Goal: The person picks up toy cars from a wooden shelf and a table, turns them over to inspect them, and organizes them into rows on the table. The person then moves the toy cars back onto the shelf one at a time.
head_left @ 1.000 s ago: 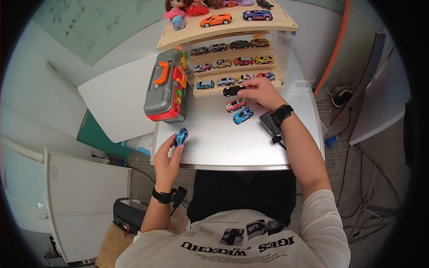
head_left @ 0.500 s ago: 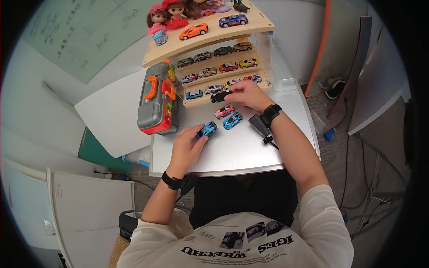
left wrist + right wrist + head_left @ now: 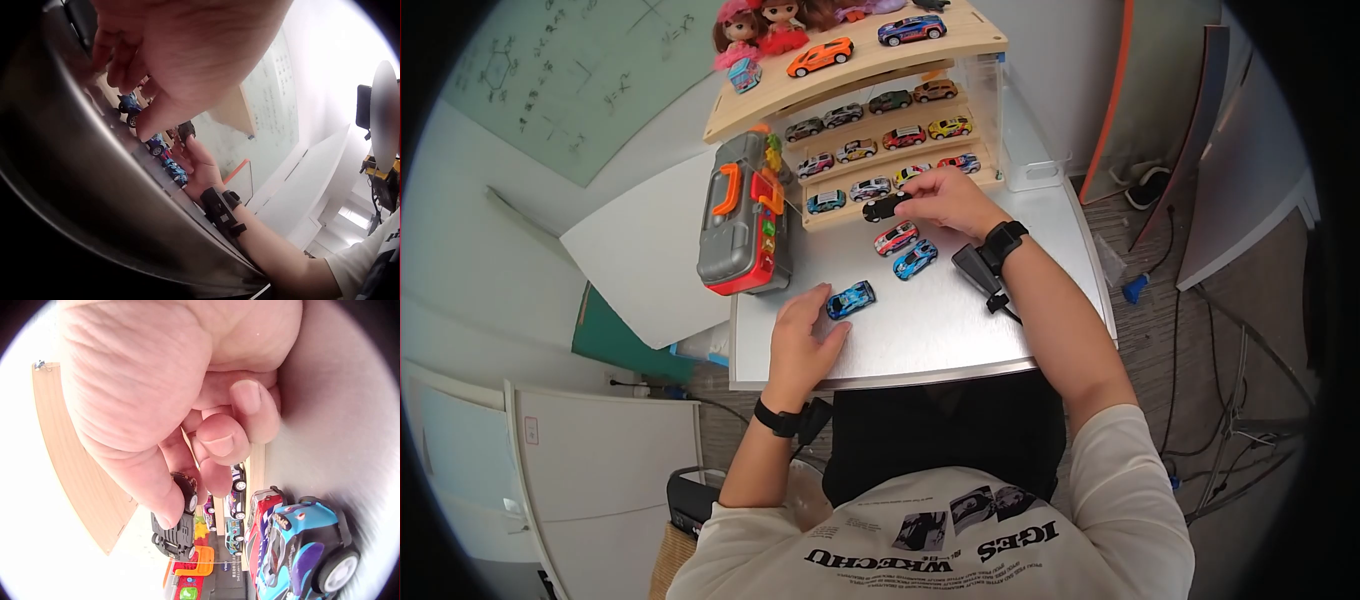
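A dark blue car (image 3: 851, 300) rests on the metal table (image 3: 930, 345). My left hand (image 3: 802, 345) is beside it, thumb and fingers spread around its near end. Thumb and fingers of my right hand (image 3: 950, 205) pinch a black car (image 3: 886, 207) just in front of the rack's lowest tier; the right wrist view shows the dark underside of this car (image 3: 175, 534). Between the hands, a red-and-white car (image 3: 896, 238) and a light blue car (image 3: 915, 260) stand side by side on the table.
The wooden rack (image 3: 900, 150) holds several cars on three tiers. On its top board (image 3: 770, 95) are an orange car (image 3: 820, 57), a blue car (image 3: 912, 31) and dolls (image 3: 782, 25). A grey-and-red toolbox (image 3: 740, 215) stands left of the rack.
My left hand has moved right from the table's left side and let go of the dark blue car on the table. My right hand still holds the black car; the head view has shifted.
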Action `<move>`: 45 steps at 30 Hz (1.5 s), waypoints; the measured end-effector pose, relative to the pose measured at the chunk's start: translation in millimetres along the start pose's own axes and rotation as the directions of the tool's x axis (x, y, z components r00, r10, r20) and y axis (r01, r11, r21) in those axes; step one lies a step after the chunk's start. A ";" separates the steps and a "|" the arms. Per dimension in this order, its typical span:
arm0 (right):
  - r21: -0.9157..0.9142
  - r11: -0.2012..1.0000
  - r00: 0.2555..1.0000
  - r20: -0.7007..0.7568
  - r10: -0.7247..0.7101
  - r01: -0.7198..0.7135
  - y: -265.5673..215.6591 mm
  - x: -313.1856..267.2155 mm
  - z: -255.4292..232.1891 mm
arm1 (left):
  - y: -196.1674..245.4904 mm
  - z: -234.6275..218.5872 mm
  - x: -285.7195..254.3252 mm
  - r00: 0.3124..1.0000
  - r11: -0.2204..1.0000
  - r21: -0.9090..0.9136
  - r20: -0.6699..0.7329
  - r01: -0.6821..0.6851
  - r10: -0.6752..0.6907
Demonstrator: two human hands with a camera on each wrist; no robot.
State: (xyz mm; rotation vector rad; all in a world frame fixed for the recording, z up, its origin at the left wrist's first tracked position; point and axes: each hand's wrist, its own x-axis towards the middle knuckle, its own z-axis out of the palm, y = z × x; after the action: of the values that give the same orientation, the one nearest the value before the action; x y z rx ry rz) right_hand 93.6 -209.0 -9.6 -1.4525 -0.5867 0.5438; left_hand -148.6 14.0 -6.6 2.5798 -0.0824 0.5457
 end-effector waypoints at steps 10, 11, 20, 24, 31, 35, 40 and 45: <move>0.015 0.999 0.999 0.002 0.052 -0.052 4.2 2.1 -2.8 | -10.6 -19.2 -17.0 0.998 0.995 0.078 -0.045 0.055 -0.051; 0.015 0.998 0.998 0.007 0.054 -0.054 3.7 2.2 -2.3 | -12.3 -21.8 -19.6 0.997 0.995 0.078 -0.046 0.060 -0.057; 0.012 0.999 0.999 -0.018 0.046 -0.045 -4.7 -3.0 0.8 | -38.1 -48.2 -48.3 0.977 0.974 0.072 -0.027 0.214 -0.213; 0.003 0.999 0.999 0.003 0.050 -0.050 -0.6 0.2 -2.3 | -34.7 -51.1 -47.4 0.978 0.977 0.077 -0.066 0.201 -0.196; 0.034 0.999 0.999 -0.015 0.033 -0.033 -0.6 1.6 -0.2 | -16.2 -34.5 -27.7 0.949 0.947 -0.131 -0.081 0.293 -0.305; 0.037 0.999 0.999 -0.010 0.040 -0.040 0.0 2.8 -1.3 | -6.7 -18.4 -8.0 0.967 0.964 -0.139 -0.087 0.227 -0.241; 0.042 0.998 0.999 0.010 0.048 -0.048 0.9 1.1 -3.1 | 1.6 2.8 24.3 0.993 0.994 0.040 -0.066 0.102 -0.099; 0.042 0.999 1.000 -0.006 0.015 -0.015 2.5 3.2 -1.9 | 3.0 22.9 43.1 1.000 0.998 0.068 -0.013 0.016 -0.015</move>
State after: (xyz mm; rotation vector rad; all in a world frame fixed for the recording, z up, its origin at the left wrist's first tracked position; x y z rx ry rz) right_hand 97.3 -208.2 -12.0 -1.4197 -0.5564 0.5599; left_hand -101.1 2.1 -6.4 2.6407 -0.0401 0.5681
